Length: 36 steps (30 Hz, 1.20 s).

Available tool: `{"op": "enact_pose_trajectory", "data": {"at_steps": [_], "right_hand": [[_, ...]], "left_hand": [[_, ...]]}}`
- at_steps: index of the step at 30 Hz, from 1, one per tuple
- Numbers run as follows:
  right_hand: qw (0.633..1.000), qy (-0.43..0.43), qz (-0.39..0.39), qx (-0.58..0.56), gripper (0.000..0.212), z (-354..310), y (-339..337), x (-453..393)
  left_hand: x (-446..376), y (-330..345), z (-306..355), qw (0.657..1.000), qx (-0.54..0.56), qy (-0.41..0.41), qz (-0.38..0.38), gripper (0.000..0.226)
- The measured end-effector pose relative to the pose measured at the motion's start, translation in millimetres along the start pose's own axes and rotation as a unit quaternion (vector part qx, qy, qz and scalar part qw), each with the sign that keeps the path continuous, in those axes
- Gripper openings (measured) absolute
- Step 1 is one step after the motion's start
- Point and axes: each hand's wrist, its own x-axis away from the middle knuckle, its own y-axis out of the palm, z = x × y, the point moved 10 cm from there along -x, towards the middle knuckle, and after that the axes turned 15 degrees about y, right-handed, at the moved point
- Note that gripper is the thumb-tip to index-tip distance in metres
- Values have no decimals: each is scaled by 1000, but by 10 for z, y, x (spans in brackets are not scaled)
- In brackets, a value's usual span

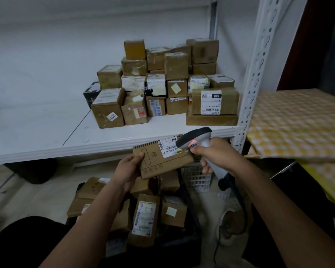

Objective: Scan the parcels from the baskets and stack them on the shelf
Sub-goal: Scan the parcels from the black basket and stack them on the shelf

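Observation:
My left hand (129, 168) grips the left edge of a flat brown cardboard parcel (161, 161), held tilted just below the shelf's front edge. Its white barcode label (167, 147) faces up. My right hand (213, 153) is closed around the handle of a grey barcode scanner (196, 140), whose dark-topped head points left at that label and nearly touches it. Below my hands, a dark basket (190, 206) holds several brown parcels (145, 219). On the white shelf (46, 130), several scanned-looking cardboard boxes (162, 84) stand stacked against the back wall.
A white perforated shelf upright (253, 78) rises at the right. Beyond it lies a surface with a yellow checked cover (298, 124). A white mesh basket (196, 178) stands on the floor behind the parcel. The scanner's cable (238, 200) hangs down by my right forearm.

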Motion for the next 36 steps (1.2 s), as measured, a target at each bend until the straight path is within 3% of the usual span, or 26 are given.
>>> {"op": "enact_pose_trajectory", "data": {"at_steps": [17,31,36], "right_hand": [[1000,-3,13,12,28,-123,-83,36],[1000,-12,25,4,30,-167,-105,51],[999,-21,28,-18,27,-160,-127,56]], "left_hand": [[-91,32,33,1000,3,1,12,22],[-71,-69,-32,999,-22,-12,24,37],[-30,-87,-13,1000,5,-17,23,29]]}}
